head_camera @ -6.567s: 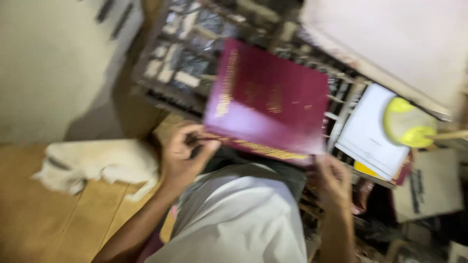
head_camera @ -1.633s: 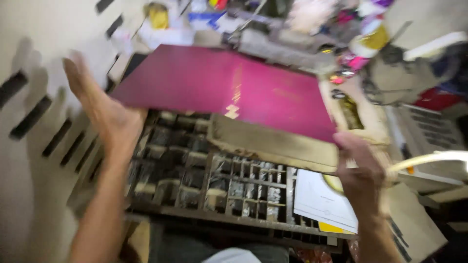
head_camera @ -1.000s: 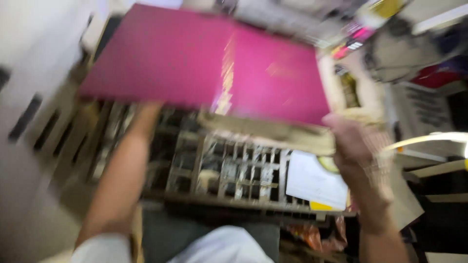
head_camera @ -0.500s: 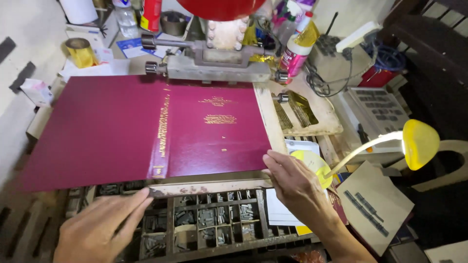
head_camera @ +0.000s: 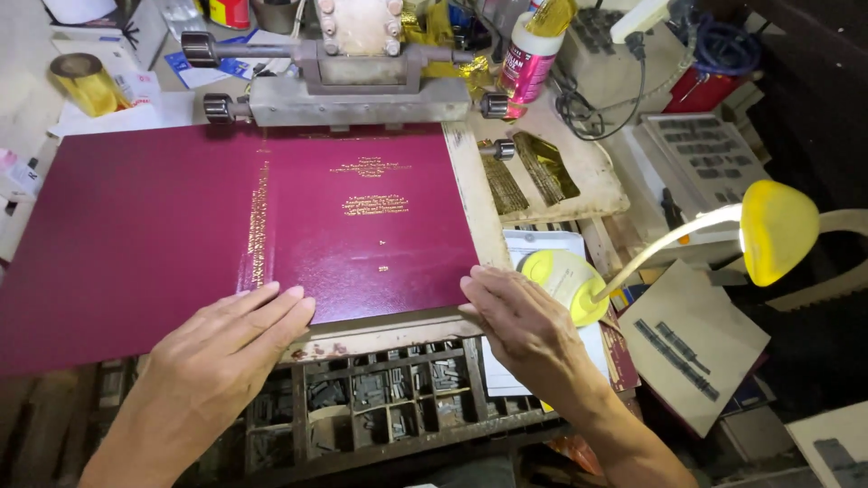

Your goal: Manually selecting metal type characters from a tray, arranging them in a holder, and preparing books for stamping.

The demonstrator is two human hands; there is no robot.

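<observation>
Maroon cover [head_camera: 271,235] now flat, hands [head_camera: 226,343] atop.

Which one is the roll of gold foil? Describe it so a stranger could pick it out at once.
Start at the grey metal press at the top of the bench, above the open maroon cover. Go left past the press's knobs to the far top-left corner: the roll of gold foil lies there on white papers. It alone is a shiny yellow-gold cylinder with a dark hollow core.

Both forearms are bare, with no sleeves showing. The left hand [head_camera: 221,348] and the right hand [head_camera: 520,321] wear no gloves, rings or watch.
</observation>
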